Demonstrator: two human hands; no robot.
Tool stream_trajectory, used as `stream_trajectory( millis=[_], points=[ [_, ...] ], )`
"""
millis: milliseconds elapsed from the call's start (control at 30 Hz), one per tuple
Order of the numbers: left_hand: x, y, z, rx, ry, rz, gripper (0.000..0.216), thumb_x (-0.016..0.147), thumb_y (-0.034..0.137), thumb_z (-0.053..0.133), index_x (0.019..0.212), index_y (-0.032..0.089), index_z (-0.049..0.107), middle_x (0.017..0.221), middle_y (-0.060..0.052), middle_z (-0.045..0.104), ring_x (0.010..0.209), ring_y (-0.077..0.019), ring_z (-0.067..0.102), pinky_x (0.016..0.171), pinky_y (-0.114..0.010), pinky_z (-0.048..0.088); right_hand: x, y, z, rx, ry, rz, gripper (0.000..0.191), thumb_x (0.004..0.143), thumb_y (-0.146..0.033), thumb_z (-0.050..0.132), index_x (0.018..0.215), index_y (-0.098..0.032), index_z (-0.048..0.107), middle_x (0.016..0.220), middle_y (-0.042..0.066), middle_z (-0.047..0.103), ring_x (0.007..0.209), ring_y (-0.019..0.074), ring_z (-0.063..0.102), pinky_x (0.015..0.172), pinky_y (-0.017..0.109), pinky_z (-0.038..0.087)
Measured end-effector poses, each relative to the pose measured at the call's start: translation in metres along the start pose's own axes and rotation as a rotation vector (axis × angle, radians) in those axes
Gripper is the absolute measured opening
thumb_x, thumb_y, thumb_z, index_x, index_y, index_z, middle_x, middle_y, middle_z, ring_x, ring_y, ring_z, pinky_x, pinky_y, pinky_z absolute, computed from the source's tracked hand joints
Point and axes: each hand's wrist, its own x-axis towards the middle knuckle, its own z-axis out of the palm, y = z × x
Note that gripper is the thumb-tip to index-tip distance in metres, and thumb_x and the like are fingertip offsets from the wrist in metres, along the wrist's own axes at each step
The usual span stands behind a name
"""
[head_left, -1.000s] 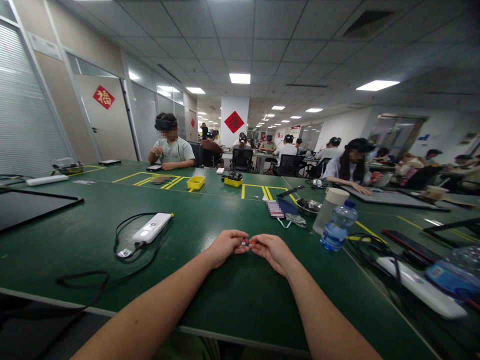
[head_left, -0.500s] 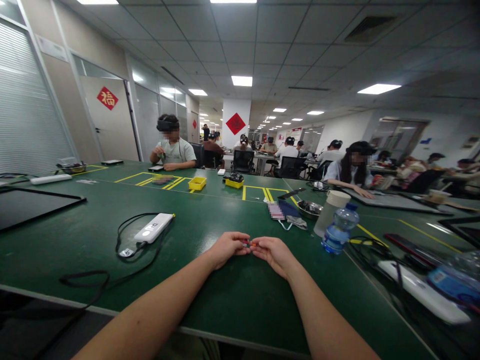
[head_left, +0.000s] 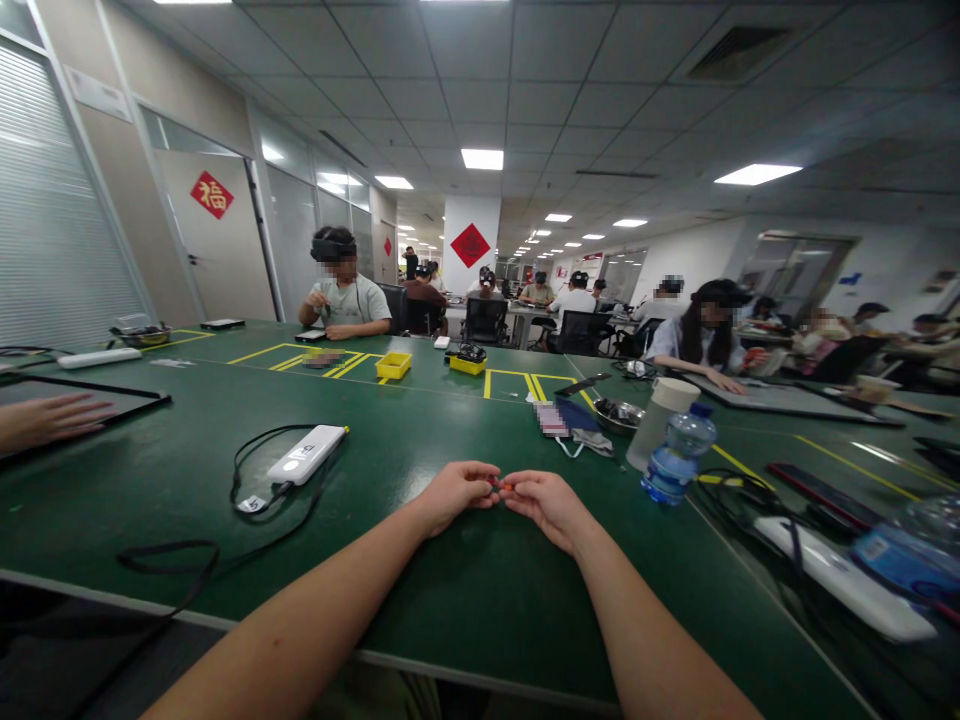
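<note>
Over the green table [head_left: 495,610], my left hand [head_left: 459,497] pinches a small red piece [head_left: 493,482] between thumb and fingers. Facing it, my right hand [head_left: 546,508] pinches a small orange piece [head_left: 509,486]. The fingertips of both hands are almost together, with the two pieces close to each other; whether the pieces touch I cannot tell. Both are too small and too covered by fingers to name their kind. The lower edges of my hands are at or just above the tabletop.
A white power bank [head_left: 309,455] with a black cable lies left. On the right stand a blue-capped water bottle [head_left: 679,455], a pale tumbler [head_left: 660,425] and a metal bowl [head_left: 619,416]. Yellow trays [head_left: 394,367] sit farther back. Another person's hand [head_left: 56,420] is at far left, over a black-edged tray.
My two hands have come slightly closer, bringing the red and orange pieces nearer each other. Another person's hand has appeared at the far left.
</note>
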Motion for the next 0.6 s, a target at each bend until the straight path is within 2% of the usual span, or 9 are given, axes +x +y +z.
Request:
stream_trajectory(
  millis=[133,300,400,600],
  points=[
    [0.0002,-0.0031,0.0001,0.058,-0.018,0.04,0.038,0.068,0.009,0.061,0.106,0.011,0.057,0.077,-0.008,0.066,0.065,-0.0115,0.063,0.063,-0.021,0.051,0.0002,0.0029,-0.0003,-0.029,0.007,-0.023,0.017,0.065,-0.008,0.064,0.082,-0.011,0.063,0.081,0.009,0.067,0.075,0.0163,0.066,0.071,0.027,0.054],
    [0.0029,-0.0051,-0.0023,0.025,-0.013,-0.007,0.034,0.071,0.007,0.055,0.104,0.01,0.057,0.085,-0.011,0.066,0.072,-0.0142,0.065,0.066,-0.023,0.052,0.0009,0.0037,-0.0011,-0.015,-0.017,-0.044,0.019,0.065,-0.011,0.067,0.083,-0.011,0.062,0.078,0.008,0.067,0.073,0.0157,0.066,0.071,0.027,0.053],
    [0.0039,-0.0049,-0.0031,-0.017,-0.009,-0.029,0.028,0.07,0.006,0.055,0.097,0.008,0.059,0.085,-0.013,0.066,0.074,-0.015,0.065,0.069,-0.023,0.052,-0.0001,0.0007,-0.0009,0.011,-0.028,-0.033,0.016,0.069,-0.015,0.064,0.083,-0.01,0.063,0.077,0.01,0.067,0.072,0.0145,0.065,0.071,0.026,0.053],
    [0.0035,-0.0053,-0.0025,-0.033,-0.006,-0.033,0.029,0.071,0.006,0.056,0.1,0.007,0.058,0.086,-0.013,0.066,0.076,-0.0158,0.065,0.071,-0.023,0.053,-0.0017,-0.0027,-0.0007,0.043,-0.082,-0.014,0.015,0.073,-0.016,0.058,0.084,-0.008,0.064,0.08,0.012,0.068,0.074,0.0152,0.065,0.073,0.027,0.053]
  ],
)
